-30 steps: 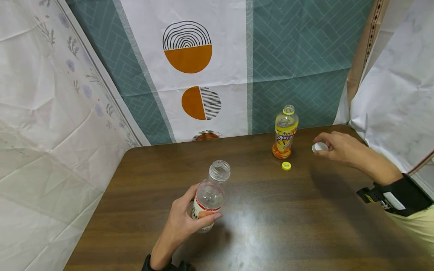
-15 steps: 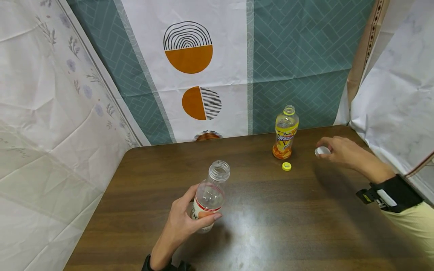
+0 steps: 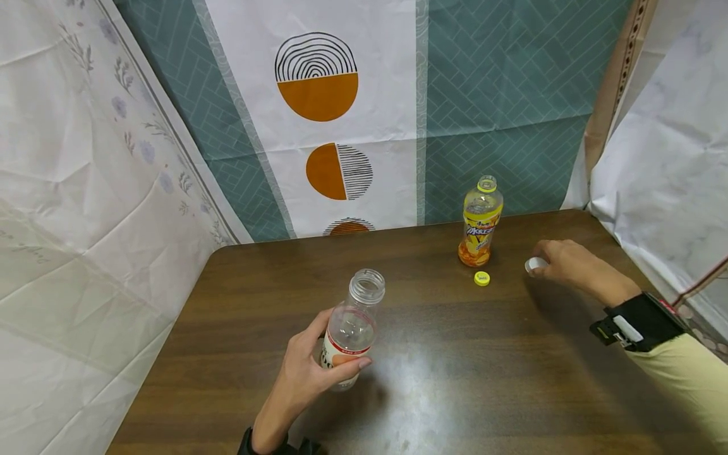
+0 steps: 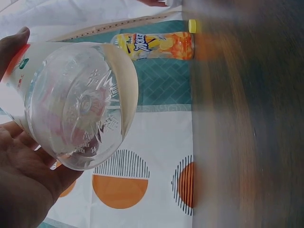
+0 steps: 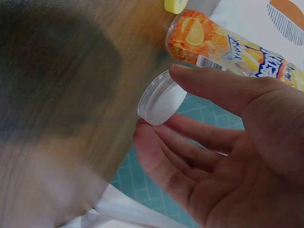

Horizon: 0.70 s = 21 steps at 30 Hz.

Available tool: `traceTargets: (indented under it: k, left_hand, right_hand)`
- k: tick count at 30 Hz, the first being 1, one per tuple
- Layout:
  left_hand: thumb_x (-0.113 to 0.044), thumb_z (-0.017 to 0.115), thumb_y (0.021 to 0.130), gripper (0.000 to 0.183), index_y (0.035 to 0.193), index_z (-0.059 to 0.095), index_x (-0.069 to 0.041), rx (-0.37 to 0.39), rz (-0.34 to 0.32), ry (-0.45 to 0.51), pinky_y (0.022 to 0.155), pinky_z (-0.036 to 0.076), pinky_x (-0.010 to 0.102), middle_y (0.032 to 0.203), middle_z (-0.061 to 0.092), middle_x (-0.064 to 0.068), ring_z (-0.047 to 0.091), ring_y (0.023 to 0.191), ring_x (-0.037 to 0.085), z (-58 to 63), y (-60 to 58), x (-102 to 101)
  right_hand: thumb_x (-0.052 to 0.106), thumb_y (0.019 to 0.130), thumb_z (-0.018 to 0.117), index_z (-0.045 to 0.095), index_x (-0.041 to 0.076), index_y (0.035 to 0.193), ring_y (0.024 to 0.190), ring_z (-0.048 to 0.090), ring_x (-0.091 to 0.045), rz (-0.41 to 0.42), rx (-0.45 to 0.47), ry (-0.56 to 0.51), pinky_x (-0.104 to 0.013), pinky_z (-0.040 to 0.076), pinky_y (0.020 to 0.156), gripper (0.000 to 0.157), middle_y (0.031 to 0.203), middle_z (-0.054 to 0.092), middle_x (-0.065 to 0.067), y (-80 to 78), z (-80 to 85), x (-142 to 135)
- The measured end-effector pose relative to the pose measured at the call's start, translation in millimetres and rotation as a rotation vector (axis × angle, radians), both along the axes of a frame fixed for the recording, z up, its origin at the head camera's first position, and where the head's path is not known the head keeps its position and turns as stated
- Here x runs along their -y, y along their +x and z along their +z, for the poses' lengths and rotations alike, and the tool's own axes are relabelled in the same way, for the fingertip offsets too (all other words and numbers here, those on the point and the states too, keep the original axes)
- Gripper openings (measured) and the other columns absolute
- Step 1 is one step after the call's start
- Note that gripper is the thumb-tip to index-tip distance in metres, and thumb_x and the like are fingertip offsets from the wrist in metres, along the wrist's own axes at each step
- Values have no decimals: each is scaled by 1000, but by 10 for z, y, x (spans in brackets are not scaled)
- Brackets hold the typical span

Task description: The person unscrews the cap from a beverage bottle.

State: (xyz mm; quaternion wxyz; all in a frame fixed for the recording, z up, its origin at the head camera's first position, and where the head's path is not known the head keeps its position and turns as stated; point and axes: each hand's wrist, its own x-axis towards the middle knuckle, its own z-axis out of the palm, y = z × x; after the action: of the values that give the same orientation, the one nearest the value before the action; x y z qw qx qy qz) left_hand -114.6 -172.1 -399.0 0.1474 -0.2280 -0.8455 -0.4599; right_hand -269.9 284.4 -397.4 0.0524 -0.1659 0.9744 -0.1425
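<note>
My left hand [image 3: 307,366] grips a clear plastic bottle [image 3: 354,327] with a white and red label, tilted, its uncapped mouth pointing up and away. The left wrist view shows its bare bottom [image 4: 85,107], raised off the table. Over at the right side of the table, my right hand [image 3: 571,265] pinches a white bottle cap [image 3: 533,264] between thumb and fingertips. In the right wrist view the cap [image 5: 164,99] shows its ridged side, close over the tabletop.
A yellow-labelled drink bottle [image 3: 480,229], uncapped, stands upright near the back edge of the brown table [image 3: 432,360]. Its small yellow cap [image 3: 481,279] lies just in front of it. Hanging cloths [image 3: 512,82] close off the back and both sides.
My right hand has moved lower and nearer to me with the white cap, down toward the tabletop. The left hand and its bottle have stayed put.
</note>
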Motion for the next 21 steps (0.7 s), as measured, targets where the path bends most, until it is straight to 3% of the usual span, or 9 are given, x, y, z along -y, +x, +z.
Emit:
traceTargets:
  k: [5,21]
  left_hand:
    - [-33,87,70,69,130,55,-23,-5,-6,-2,80,51,29,104,67,-8,64,90,10,-42,-23,20]
    - [-35,87,71,69,131,53,-24,16,-12,-9,79,52,33,106,67,-8,64,91,11,-45,-22,16]
  right_hand:
    - [18,81,74,59,-12,99,75,56,-27,-24,26,11,-46,47,69,38,85,64,-15,-39,-58,-11]
    - [11,77,74,59,-8,94,75,56,-29,0,17,33,-46,47,68,29,84,62,-16,-105,-241,-40]
